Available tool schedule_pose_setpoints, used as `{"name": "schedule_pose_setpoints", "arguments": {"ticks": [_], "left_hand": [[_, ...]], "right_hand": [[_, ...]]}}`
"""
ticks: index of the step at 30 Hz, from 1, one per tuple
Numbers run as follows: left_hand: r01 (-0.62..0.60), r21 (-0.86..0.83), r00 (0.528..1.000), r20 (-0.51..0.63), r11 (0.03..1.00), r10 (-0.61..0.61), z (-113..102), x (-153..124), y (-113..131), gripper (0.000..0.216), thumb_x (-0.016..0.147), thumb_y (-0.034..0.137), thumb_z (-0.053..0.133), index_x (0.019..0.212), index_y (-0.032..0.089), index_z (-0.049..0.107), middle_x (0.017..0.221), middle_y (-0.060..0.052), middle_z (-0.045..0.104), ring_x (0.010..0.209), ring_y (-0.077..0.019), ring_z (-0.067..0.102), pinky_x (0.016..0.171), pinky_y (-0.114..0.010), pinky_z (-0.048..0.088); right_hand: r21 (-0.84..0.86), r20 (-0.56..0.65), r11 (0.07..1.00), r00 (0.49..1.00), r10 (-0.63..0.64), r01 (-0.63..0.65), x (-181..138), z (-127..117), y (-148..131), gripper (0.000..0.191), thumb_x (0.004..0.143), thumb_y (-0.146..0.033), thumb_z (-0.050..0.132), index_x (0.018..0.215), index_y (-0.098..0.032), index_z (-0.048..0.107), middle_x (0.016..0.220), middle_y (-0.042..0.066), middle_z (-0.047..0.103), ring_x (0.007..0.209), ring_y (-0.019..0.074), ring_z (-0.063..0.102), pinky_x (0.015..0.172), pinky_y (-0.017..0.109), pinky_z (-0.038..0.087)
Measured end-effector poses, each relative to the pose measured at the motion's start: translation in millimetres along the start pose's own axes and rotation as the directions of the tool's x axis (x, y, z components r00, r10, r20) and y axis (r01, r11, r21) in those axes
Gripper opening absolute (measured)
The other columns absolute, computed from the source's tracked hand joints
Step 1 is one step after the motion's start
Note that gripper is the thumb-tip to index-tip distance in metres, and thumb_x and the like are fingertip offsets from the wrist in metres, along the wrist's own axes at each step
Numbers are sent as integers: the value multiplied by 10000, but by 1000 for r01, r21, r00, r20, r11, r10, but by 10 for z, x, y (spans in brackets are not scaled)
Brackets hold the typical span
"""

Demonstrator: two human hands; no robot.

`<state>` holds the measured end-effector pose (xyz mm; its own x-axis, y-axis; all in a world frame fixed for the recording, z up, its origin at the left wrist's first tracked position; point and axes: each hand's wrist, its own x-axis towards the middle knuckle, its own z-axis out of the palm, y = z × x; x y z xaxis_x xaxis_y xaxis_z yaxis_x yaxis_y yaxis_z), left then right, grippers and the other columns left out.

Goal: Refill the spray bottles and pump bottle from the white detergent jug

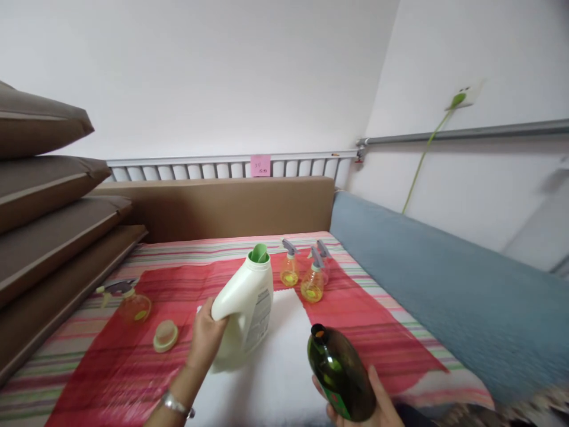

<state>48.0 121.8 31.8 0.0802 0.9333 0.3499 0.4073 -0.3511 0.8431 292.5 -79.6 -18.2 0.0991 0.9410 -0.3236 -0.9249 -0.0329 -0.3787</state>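
Note:
My left hand [207, 332] is wrapped round the handle of a large white detergent jug [242, 308]. The jug tilts to the right, and a green pouring spout shows in its uncapped mouth. Lower right, my right hand [377, 397] grips a dark green bottle [340, 370] with an open neck that leans toward the jug. Jug and bottle are apart. A pale cap [165, 336] lies left of my left hand. Beyond the bottle stand several spray bottles, among them one with yellow liquid [312, 286] and another [289, 271] beside it.
Another spray bottle [134, 305] is at the left. A white sheet [284, 356] lies over a red cloth [355, 311] on a striped cover [155, 252]. Stacked brown cushions [57, 207] rise at the left. A blue padded backrest [435, 261] borders the right.

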Motion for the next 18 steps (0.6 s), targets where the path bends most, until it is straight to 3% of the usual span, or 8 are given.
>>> {"name": "schedule_pose_setpoints", "arguments": {"ticks": [3,6,12,18], "left_hand": [[-30,115,999,33,993,27,-114,-91,174,208,710,282,549,891,190,596,812,-35,685,774,-226,620,670,-266,444],[-9,247,992,126,969,-23,-149,-170,221,181,780,306,489,915,214,566,826,-38,691,782,-230,635,663,-268,437],[-34,404,973,224,914,-63,-44,-191,120,210,855,292,372,999,223,509,857,-78,705,844,-262,663,668,-281,430],[-104,547,957,283,831,-66,87,-201,400,248,848,212,303,978,231,514,816,-82,707,769,-283,673,596,-294,396]], "right_hand": [[-9,-26,995,994,-105,104,-64,150,-253,379,687,-511,725,922,-214,708,952,95,725,870,279,667,644,355,514],[-65,-42,974,975,-220,217,-75,365,-491,338,711,-467,723,916,-201,693,911,78,728,770,235,674,617,342,518],[-288,58,890,934,-352,353,85,773,-962,340,771,-455,665,978,-185,659,925,79,719,735,205,657,580,303,516],[-474,100,791,916,-389,387,281,1138,-1358,347,818,-501,580,960,-194,659,900,66,714,698,178,635,551,267,487]]}}
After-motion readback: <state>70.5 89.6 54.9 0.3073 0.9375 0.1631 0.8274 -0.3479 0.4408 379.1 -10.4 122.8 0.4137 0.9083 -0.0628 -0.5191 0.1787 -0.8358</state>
